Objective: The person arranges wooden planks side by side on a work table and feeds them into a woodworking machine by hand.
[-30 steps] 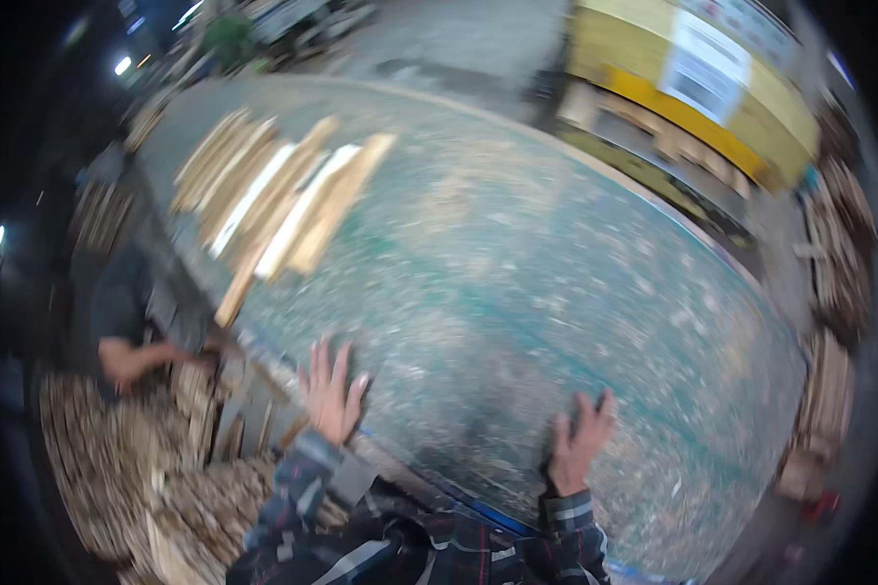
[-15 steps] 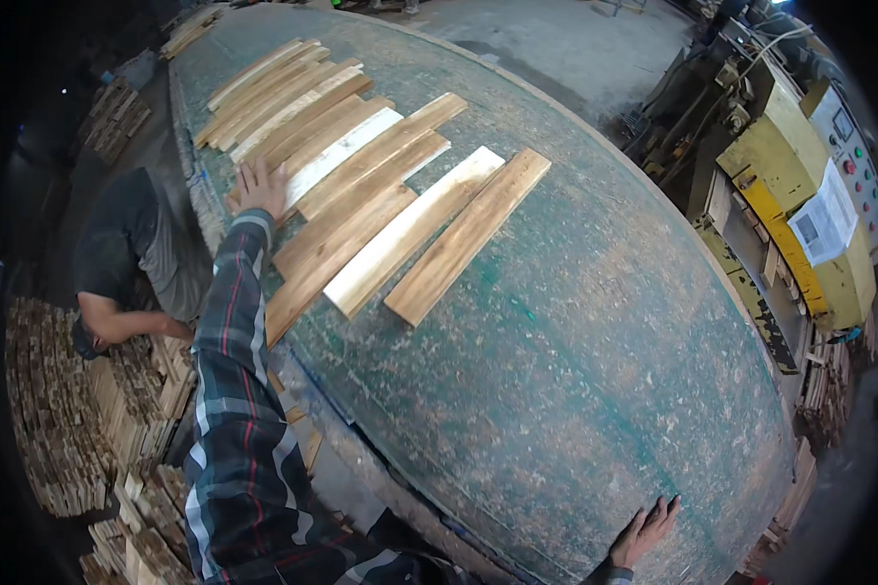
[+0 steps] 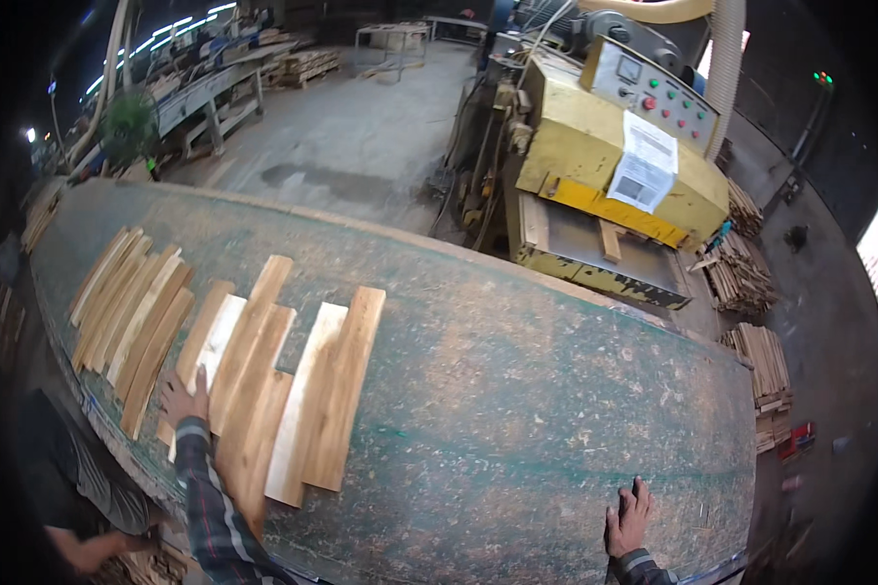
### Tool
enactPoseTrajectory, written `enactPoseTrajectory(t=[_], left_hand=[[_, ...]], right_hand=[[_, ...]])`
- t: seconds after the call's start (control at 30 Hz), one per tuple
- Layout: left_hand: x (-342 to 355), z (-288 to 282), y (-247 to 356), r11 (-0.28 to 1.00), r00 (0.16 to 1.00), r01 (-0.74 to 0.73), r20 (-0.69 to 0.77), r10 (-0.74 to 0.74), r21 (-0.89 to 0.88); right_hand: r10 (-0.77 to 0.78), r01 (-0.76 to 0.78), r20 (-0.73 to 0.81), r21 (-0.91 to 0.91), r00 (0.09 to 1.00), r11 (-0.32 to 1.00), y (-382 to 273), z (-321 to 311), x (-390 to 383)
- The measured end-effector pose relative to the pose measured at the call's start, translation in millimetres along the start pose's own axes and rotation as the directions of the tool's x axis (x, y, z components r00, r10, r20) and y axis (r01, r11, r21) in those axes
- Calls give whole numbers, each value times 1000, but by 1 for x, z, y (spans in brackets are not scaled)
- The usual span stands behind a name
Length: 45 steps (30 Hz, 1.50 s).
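My left hand (image 3: pixel 183 398) lies open on a group of wooden slats, its fingers spread over a tan slat and a pale whitish slat (image 3: pixel 222 341). Beside these, a longer brown slat (image 3: pixel 265 312) and several others lie side by side with uneven ends. At the right end of the group, a brown slat (image 3: pixel 351 375) lies against a two-toned pale slat (image 3: pixel 298 414). Another row of slats (image 3: pixel 132 302) sits further left, across a narrow gap. My right hand (image 3: pixel 630 522) rests on the green worktable (image 3: pixel 517 409), fingers apart, holding nothing.
A yellow machine (image 3: pixel 595 146) with a button panel stands beyond the table's far edge, a wood piece (image 3: pixel 610 241) at its opening. Stacked slats (image 3: pixel 756 361) stand at the right. Another person's arm (image 3: pixel 93 548) shows at the lower left, below the table edge.
The view has swung toward the right, bringing the machine to the middle. A gap has opened between the two slat groups, and the two rightmost slats lie closer together.
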<state>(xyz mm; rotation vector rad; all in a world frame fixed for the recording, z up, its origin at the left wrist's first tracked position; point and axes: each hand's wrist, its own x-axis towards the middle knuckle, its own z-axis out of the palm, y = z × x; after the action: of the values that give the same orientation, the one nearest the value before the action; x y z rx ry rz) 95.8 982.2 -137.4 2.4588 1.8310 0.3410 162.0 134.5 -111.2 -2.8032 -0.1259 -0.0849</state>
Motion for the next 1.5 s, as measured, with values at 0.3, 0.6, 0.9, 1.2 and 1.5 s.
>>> enactPoseTrajectory(t=[0.3,0.6,0.9,1.2,1.5], left_hand=[[-235,-13,153,979,975,-202,82,205,-39],[-532,-51,290,898,892,-419,126,435,-134],[-765,-110,162,-162,-137,-941,-104,985,-297],[-761,-73,228,-107,-105,-971,-20,994,-214],[-722,-69,312,-7,16,-982,-119,993,-188]], right_hand=[[-152,149,5,171,988,974,6,-10,-21],[-183,195,-67,274,981,942,63,-6,-26],[-251,257,-62,145,966,955,167,-80,-91],[-288,316,-145,240,947,918,158,-110,-110],[-112,192,-289,265,951,945,170,-105,-87]])
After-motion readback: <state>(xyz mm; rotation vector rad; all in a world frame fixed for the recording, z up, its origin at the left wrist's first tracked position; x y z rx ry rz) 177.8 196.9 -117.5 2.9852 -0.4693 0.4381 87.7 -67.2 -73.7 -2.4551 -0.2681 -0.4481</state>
